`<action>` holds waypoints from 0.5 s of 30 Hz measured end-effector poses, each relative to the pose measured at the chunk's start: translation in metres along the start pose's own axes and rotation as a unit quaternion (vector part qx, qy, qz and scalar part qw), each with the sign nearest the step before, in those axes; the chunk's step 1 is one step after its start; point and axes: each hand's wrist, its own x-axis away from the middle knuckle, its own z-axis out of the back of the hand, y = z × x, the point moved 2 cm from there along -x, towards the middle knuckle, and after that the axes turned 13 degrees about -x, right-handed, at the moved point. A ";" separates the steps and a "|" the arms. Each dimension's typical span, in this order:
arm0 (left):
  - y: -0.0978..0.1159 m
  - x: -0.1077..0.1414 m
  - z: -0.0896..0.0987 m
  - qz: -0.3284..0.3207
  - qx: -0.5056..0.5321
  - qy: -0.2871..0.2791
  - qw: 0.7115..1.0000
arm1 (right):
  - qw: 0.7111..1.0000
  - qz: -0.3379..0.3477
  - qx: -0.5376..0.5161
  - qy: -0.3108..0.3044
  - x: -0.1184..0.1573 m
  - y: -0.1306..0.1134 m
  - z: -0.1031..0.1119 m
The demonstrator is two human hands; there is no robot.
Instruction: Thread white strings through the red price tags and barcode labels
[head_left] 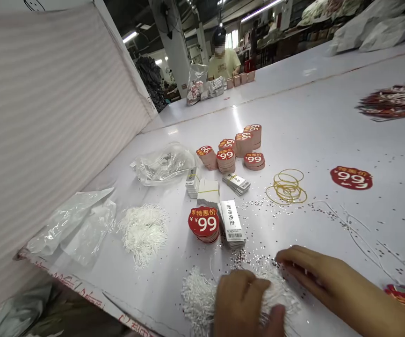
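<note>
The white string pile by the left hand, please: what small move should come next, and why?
Probably, have the left hand pinch a single string from the white string pile: that hand is over the pile, the strings lie jumbled together, and the red tag stack stands just beyond.

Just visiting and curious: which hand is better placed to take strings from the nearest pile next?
Probably the left hand: it is over the nearest white string pile, while the right hand sits by that pile's right edge.
</note>
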 end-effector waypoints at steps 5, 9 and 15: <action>-0.047 -0.009 0.029 -0.044 -0.088 -0.078 0.992 | 0.996 0.041 0.072 -0.028 -0.030 -0.018 -0.016; -0.051 -0.002 0.017 -0.071 -0.098 0.025 0.992 | 0.994 0.026 0.100 -0.024 -0.037 -0.017 -0.024; -0.062 0.021 -0.014 -0.063 -0.104 0.079 0.989 | 0.996 -0.023 0.085 -0.017 -0.028 -0.013 -0.021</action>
